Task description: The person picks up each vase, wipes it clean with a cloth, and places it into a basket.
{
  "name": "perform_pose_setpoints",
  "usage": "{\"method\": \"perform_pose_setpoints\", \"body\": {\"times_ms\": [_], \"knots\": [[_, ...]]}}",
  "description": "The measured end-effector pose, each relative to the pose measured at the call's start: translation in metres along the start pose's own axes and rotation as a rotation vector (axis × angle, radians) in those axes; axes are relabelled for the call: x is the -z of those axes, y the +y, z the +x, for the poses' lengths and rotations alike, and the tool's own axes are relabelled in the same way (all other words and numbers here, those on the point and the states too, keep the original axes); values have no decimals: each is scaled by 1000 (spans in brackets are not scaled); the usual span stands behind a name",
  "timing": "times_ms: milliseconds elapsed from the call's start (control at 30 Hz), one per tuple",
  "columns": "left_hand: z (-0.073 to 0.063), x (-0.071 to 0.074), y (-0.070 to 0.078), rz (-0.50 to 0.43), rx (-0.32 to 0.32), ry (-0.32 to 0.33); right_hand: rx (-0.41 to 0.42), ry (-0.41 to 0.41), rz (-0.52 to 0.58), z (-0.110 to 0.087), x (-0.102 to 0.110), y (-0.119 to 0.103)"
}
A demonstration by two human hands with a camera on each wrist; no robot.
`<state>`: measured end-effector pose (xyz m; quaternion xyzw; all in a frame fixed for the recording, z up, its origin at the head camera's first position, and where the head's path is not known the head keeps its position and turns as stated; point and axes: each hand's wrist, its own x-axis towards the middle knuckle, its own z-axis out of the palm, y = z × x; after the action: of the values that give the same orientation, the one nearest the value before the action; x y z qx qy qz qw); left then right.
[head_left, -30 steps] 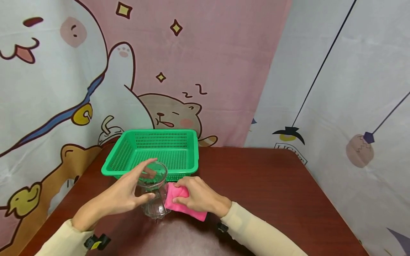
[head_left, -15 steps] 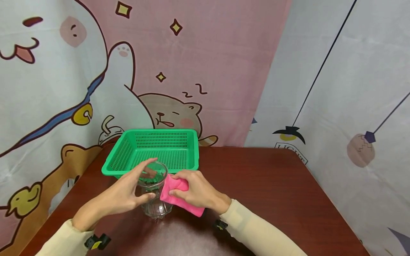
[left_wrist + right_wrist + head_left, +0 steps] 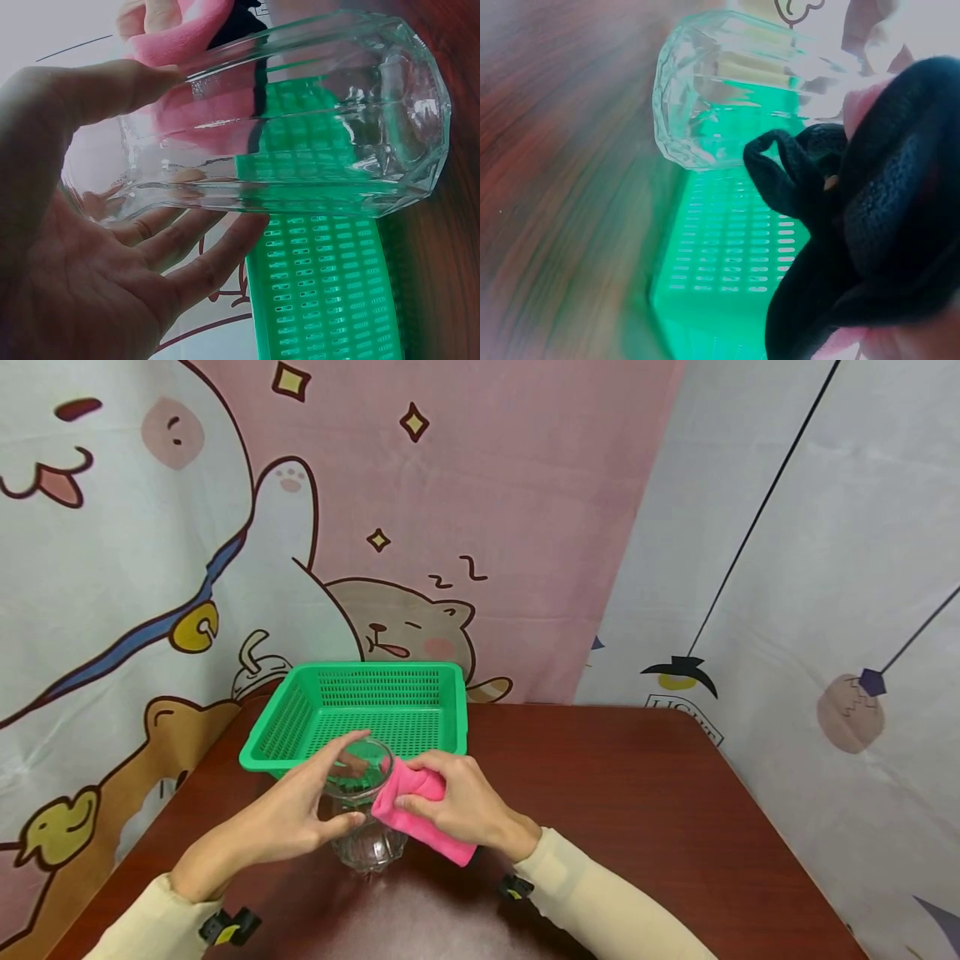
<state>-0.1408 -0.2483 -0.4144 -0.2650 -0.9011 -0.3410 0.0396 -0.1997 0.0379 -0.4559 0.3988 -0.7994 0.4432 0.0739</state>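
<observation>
A clear faceted glass vase (image 3: 369,847) with a flared rim stands upright in front of the basket. My left hand (image 3: 296,818) grips it near the neck, thumb on the near side and fingers on the far side. In the left wrist view the vase (image 3: 315,142) shows nothing inside its lower part. My right hand (image 3: 468,806) pinches a folded cloth (image 3: 423,827), pink on one face, and holds it against the right of the vase just under the rim. The right wrist view shows the black face of the cloth (image 3: 900,195) covering most of that hand.
Right behind the vase sits a green perforated plastic basket (image 3: 453,718). Dark reddish-brown tabletop (image 3: 600,793) extends to the right. A printed cartoon curtain (image 3: 525,527) hangs along the table's back and sides.
My right hand has moved the cloth up and slightly left along the vase, from its side to just below the rim. The left hand and the vase have stayed in place.
</observation>
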Motion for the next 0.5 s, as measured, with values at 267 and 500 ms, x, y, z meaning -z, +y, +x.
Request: {"method": "perform_pose_setpoints", "body": {"times_ms": [267,500], "knots": [[0,0,0,-5,-8,-1,-29,65,63,0,6,-3],[0,-1,0,-15,4,-5,-3,105,119,3,13,-8]]}}
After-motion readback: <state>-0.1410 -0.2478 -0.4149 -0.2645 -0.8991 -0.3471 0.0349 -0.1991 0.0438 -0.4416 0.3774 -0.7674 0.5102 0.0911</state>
